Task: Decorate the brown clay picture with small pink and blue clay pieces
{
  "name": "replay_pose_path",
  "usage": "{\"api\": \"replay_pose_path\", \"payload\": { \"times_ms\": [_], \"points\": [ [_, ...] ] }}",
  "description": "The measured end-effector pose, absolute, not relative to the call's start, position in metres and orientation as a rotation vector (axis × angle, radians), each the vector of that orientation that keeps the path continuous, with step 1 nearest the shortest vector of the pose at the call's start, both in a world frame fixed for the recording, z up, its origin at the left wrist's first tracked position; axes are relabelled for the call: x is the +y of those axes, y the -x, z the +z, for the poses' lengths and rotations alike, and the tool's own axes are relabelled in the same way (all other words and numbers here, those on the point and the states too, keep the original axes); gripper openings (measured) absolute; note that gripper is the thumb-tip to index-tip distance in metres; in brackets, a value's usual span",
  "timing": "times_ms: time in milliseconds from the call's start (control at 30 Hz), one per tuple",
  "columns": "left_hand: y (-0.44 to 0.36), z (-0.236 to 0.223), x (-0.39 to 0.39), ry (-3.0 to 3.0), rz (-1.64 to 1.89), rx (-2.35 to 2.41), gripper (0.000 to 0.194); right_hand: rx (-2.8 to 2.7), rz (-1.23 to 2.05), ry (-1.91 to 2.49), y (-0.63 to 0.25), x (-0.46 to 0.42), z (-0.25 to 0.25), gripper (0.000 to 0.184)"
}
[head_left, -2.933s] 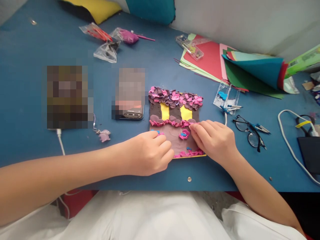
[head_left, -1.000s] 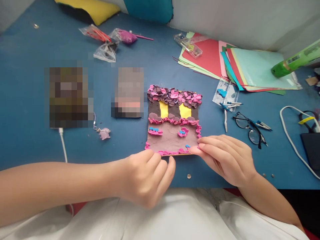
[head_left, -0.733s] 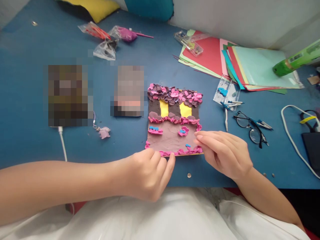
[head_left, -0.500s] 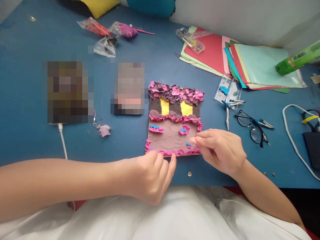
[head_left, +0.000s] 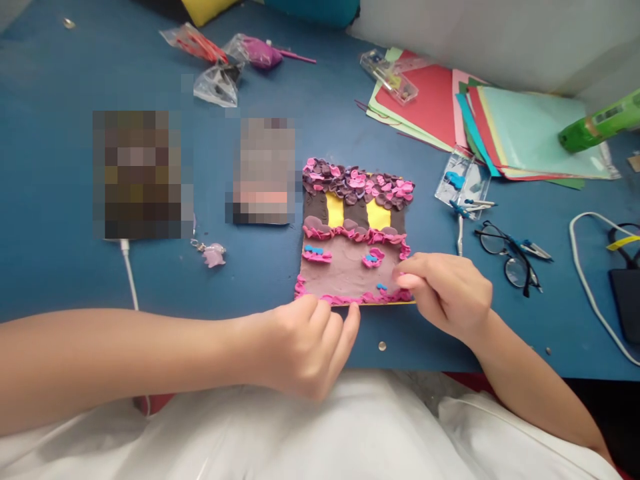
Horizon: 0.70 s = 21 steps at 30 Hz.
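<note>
A square clay picture panel [head_left: 350, 271] lies flat on the blue table, with pink and dark purple petals, a ruffled pink border, two yellow patches on a black band and a mauve lower part. My left hand [head_left: 317, 343] is curled at the panel's near edge, little fingertip touching the border; its thumb is hidden. Over the panel's right side, my right hand [head_left: 445, 293] has thumb and index finger pinched together; whatever is between them is too small to make out. Just left of those fingertips sits a small blue clay piece [head_left: 381, 287]. Pink-and-blue clay shapes [head_left: 373, 258] are on the mauve part.
Right of the panel lie a clear case [head_left: 463, 177] holding blue clay, compasses [head_left: 461, 227] and glasses [head_left: 515, 260]. Coloured paper [head_left: 535, 127] is stacked behind. Two blurred-out rectangular items, a pig-like charm [head_left: 214, 255] and bagged clay [head_left: 263, 55] are leftward.
My right hand has shifted slightly, its fingertips drawing a little away from the small blue piece. My left hand stays at the near edge. The whole view has moved slightly.
</note>
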<state>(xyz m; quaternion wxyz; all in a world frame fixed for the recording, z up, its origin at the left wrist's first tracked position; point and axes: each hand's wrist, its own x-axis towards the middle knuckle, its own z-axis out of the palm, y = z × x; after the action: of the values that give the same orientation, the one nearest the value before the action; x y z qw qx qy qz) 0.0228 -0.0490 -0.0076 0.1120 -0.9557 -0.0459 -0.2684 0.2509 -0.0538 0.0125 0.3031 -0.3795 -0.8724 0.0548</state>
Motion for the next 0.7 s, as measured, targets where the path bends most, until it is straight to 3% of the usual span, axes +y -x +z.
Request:
{"api": "replay_pose_path", "payload": {
  "times_ms": [67, 233, 433, 700],
  "points": [
    [-0.023, -0.009, -0.049, 2.83, -0.794, -0.118, 0.021, -2.279, 0.178, 1.054, -0.252, -0.053, 0.013, 0.023],
    [-0.022, -0.007, -0.057, 2.906, -0.648, -0.125, 0.025, -2.23, 0.265, 1.182, -0.25, -0.051, 0.011, 0.008],
    [-0.022, -0.009, -0.069, 2.883, -0.508, -0.204, 0.03, -2.296, 0.508, 1.034, -0.249, -0.052, 0.01, 0.034],
    [-0.022, -0.011, -0.071, 2.886, -0.486, -0.198, 0.032, -2.224, 0.653, 1.096, -0.242, -0.054, 0.007, 0.01]
  ]
}}
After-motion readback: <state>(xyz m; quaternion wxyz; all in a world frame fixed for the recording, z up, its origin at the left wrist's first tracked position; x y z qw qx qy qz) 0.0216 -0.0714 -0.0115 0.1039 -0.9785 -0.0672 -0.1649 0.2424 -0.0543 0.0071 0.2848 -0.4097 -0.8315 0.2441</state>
